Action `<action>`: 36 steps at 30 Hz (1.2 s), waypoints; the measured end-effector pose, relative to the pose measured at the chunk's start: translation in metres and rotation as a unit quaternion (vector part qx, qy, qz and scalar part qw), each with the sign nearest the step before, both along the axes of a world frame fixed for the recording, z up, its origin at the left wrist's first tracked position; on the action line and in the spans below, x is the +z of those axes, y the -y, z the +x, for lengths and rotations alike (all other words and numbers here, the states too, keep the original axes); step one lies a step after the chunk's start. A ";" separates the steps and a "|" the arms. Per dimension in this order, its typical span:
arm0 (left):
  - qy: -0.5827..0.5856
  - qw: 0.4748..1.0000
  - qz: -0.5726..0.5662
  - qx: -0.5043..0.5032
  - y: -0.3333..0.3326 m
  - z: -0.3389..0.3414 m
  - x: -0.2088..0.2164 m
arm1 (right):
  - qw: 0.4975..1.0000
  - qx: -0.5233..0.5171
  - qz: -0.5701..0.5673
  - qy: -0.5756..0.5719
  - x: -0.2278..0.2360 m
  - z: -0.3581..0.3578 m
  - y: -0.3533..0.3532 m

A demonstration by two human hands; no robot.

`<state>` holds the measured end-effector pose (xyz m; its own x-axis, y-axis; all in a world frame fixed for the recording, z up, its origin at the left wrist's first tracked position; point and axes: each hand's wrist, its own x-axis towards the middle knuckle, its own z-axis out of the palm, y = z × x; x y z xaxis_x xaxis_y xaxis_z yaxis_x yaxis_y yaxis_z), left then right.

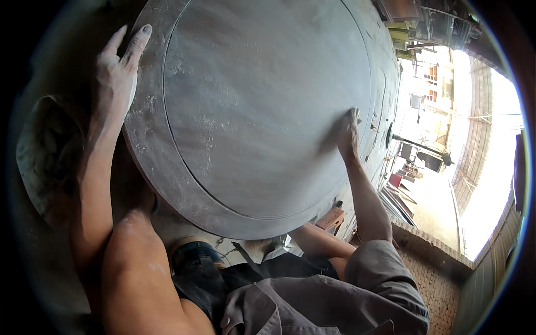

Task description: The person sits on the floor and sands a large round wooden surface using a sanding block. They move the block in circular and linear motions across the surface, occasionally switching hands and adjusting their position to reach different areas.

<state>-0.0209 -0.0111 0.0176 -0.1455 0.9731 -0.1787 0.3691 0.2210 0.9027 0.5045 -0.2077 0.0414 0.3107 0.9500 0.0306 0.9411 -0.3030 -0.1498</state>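
Observation:
A large round grey tabletop (251, 100) fills the middle, dusty with pale marks and with a dark groove ring inside its rim. My left hand (115, 70), whitened with dust, rests against its left edge. Its thumb lies over the rim and a finger stretches out apart from it, while the other fingers are hidden. Near the right side of the tabletop, my right hand (349, 134) presses down on the surface with its fingers together. Whatever is under those fingers, if anything, is too small and hidden to name.
My bare knee (134, 240) is close under the tabletop's left edge, and a shoe (195, 251) shows below it. A reddish brick-like block (330, 219) lies beside the lower right rim. At far left is a pale sack-like thing (47, 151). A bright opening (441, 167) lies at right.

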 end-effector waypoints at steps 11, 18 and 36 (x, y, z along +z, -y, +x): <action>0.017 0.998 0.048 -0.025 -0.002 -0.001 -0.024 | 0.998 0.054 -0.011 0.005 0.011 -0.036 0.005; 0.065 0.997 -0.001 -0.033 -0.002 -0.007 -0.016 | 0.987 0.158 0.017 -0.007 0.013 -0.140 -0.061; 0.008 0.999 -0.006 -0.037 0.001 0.002 -0.003 | 0.992 0.124 0.014 0.014 0.017 -0.088 -0.022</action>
